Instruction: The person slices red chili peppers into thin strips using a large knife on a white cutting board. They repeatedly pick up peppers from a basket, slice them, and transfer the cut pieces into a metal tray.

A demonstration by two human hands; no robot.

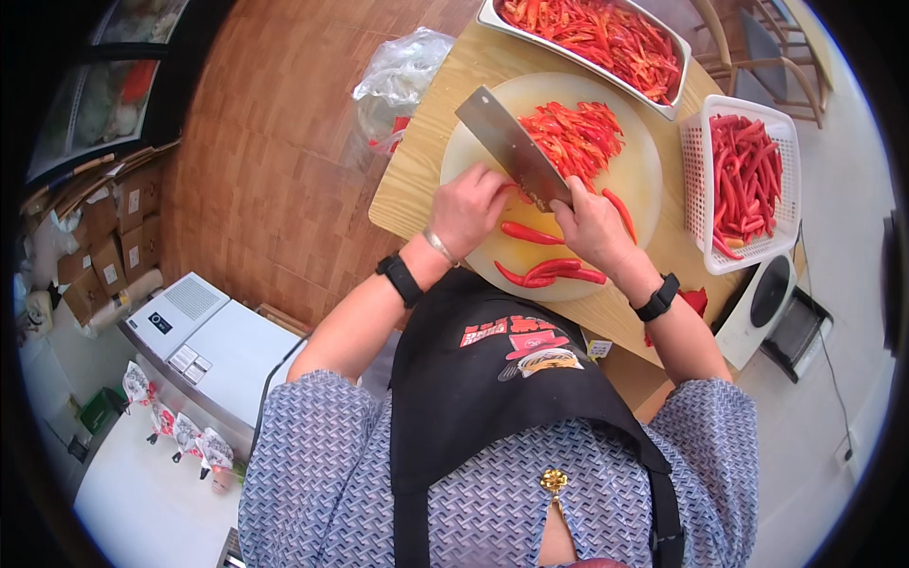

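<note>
My right hand [595, 221] grips a metal cleaver [508, 145], whose wide blade slants up to the left across a round cutting board [643, 177]. Close to the blade's lower edge, my left hand [469, 206] pinches a red chilli, mostly hidden by the fingers. Beyond the blade lies a pile of sliced red chillies [579, 138]. One whole chilli [531, 233] rests between my hands, and another chilli [620, 213] lies right beside my right hand. Several more whole chillies [550, 272] sit on the board's near side.
A metal tray [675, 108] of sliced chillies stands at the table's far edge. To the right is a white plastic basket [790, 206] of whole chillies. Clear plastic bags [405, 67] are beside the wooden table [398, 206] at left. An appliance with a round black plate [770, 287] stands lower right.
</note>
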